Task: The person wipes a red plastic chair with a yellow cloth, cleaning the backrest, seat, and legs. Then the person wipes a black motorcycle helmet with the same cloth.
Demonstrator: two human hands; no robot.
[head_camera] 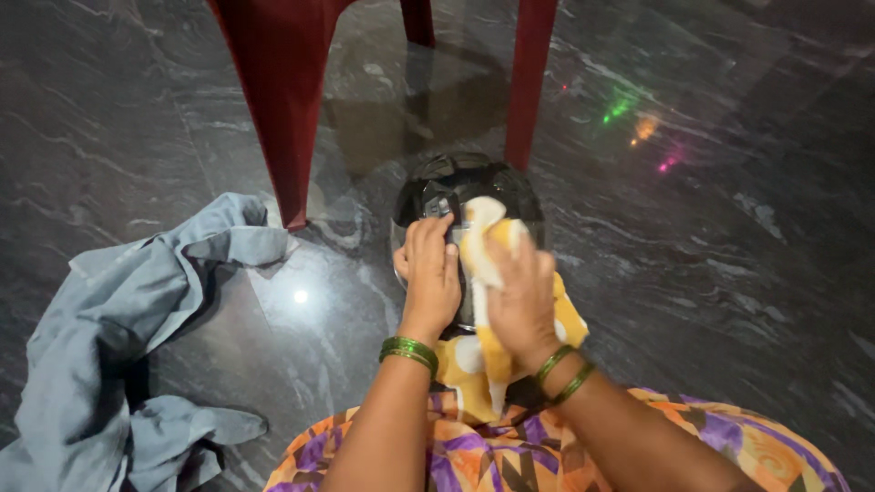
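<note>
A glossy black helmet (460,180) stands on the dark floor in front of my knees. My left hand (428,278) lies flat against its near side and steadies it, fingers together. My right hand (521,301) presses a yellow and white cloth (483,228) onto the helmet's top and right side; the cloth hangs down toward my lap. Green bangles ring both wrists. The helmet's lower front is hidden behind my hands.
A dark red plastic chair (283,100) stands just behind the helmet, its legs to the left and right. A crumpled grey-blue garment (109,346) lies on the polished dark stone floor (729,228) at the left. My orange and purple patterned clothing (547,451) fills the bottom.
</note>
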